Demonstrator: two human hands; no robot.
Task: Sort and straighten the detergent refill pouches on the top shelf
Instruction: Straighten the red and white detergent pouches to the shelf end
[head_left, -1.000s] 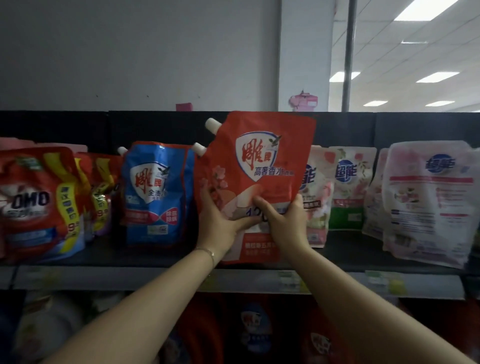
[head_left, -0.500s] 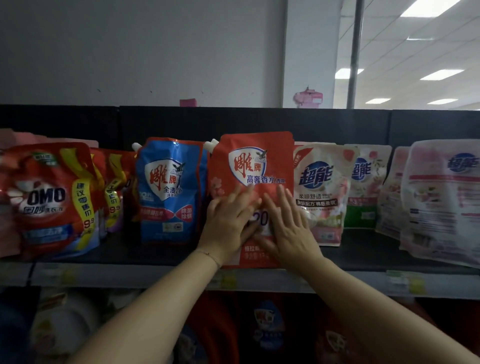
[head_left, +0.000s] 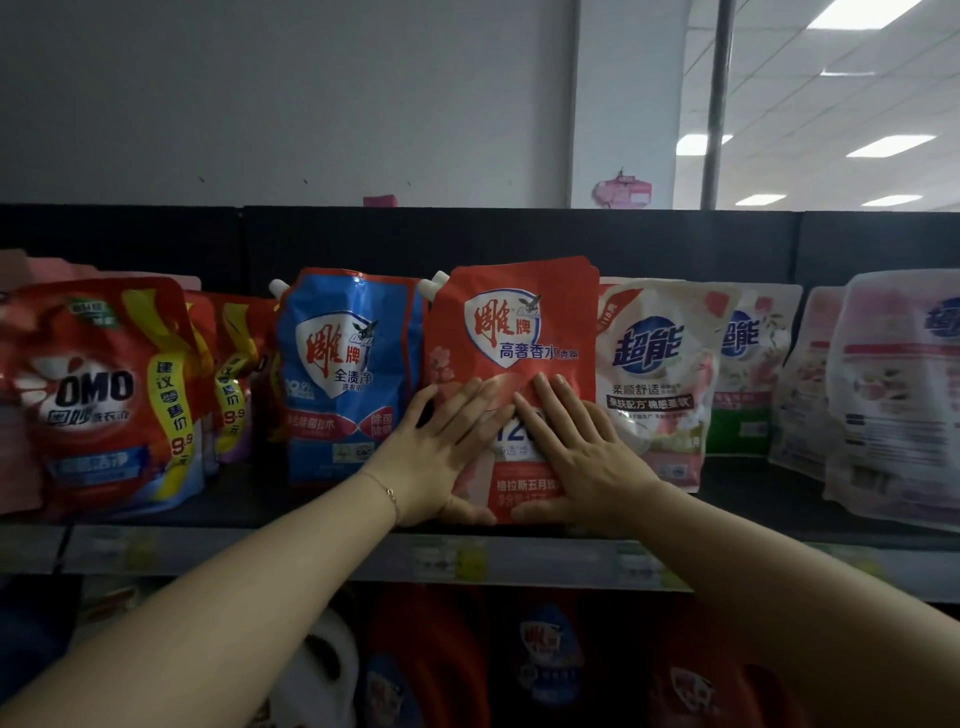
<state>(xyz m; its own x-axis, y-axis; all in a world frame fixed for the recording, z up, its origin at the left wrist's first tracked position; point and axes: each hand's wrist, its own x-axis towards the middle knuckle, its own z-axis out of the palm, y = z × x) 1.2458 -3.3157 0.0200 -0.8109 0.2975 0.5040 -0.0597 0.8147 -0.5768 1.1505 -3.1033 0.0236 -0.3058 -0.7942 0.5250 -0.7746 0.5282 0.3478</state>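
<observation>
A red refill pouch (head_left: 511, 332) with a white spout stands upright at the middle of the top shelf (head_left: 249, 501). My left hand (head_left: 434, 449) lies flat against its lower left front, fingers spread. My right hand (head_left: 576, 447) presses flat on its lower right front. Neither hand grips it. A blue pouch (head_left: 345, 374) stands just left of it. A white and pink pouch (head_left: 654, 384) stands just right, partly behind my right hand. Red OMO pouches (head_left: 98, 395) fill the left end.
More pale pink pouches (head_left: 893, 395) lean at the right end of the shelf. A black back panel (head_left: 415, 234) runs behind the row. Price labels line the shelf's front rail (head_left: 467, 558). Detergent bottles (head_left: 431, 660) stand on the shelf below.
The red pouch was held tilted above the shelf; it now stands upright on the shelf. Both hands let go of it and flattened against its front.
</observation>
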